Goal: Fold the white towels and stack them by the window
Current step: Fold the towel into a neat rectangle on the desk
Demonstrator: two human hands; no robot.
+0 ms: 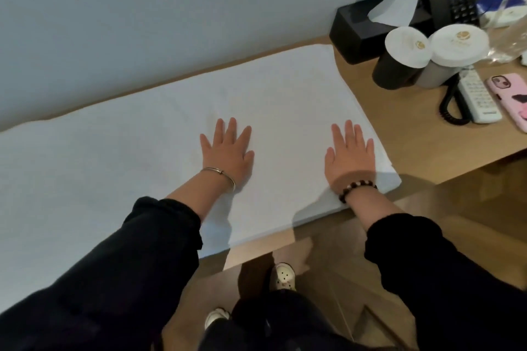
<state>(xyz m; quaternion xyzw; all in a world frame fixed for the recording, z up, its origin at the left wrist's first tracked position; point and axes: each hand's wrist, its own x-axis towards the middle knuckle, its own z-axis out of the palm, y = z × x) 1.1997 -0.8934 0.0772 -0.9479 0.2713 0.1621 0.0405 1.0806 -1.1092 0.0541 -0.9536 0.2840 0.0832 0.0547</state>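
Note:
A large white towel (pixel 137 157) lies spread flat along a wooden desk (pixel 413 134), running from the left edge of view to a layered right end near the desk's front edge. My left hand (pixel 228 151) presses flat on the towel's middle, fingers spread and straight. My right hand (pixel 350 155) lies flat on the towel close to its right end, fingers straight. Neither hand holds anything. No window is in view.
To the right of the towel stand two cups with white lids (pixel 407 47), a black tissue box (pixel 368 28), a black desk phone (pixel 456 0), a white remote (pixel 479 100) and a pink phone (pixel 510 94). A pale wall (pixel 142 23) backs the desk. Wooden floor lies below.

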